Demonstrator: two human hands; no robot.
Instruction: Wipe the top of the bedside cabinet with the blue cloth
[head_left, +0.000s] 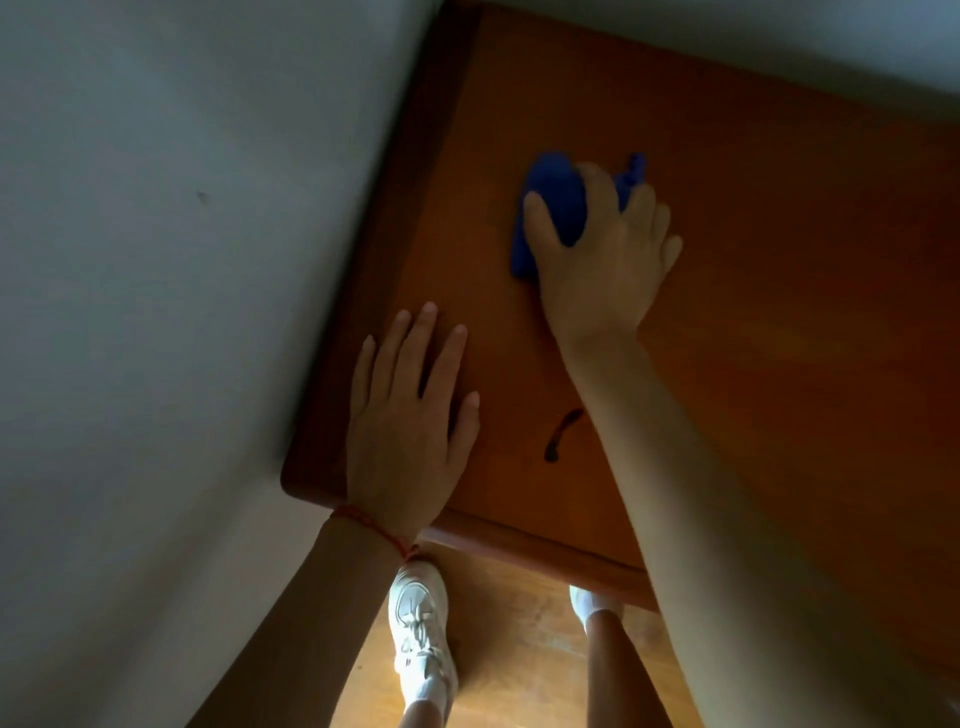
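Observation:
The bedside cabinet (753, 291) has an orange-brown wooden top that fills the middle and right of the head view. A bunched blue cloth (553, 200) lies on the top near its middle. My right hand (602, 254) presses down on the cloth, fingers curled over it, part of the cloth hidden under the palm. My left hand (410, 421) rests flat on the top near the front left corner, fingers spread and holding nothing. A red string circles the left wrist.
A white wall (182, 260) runs along the cabinet's left side and another along its back. A dark curved mark (561, 436) sits on the top between my arms. Below the front edge are a wooden floor (509, 649) and my white shoes (421, 629).

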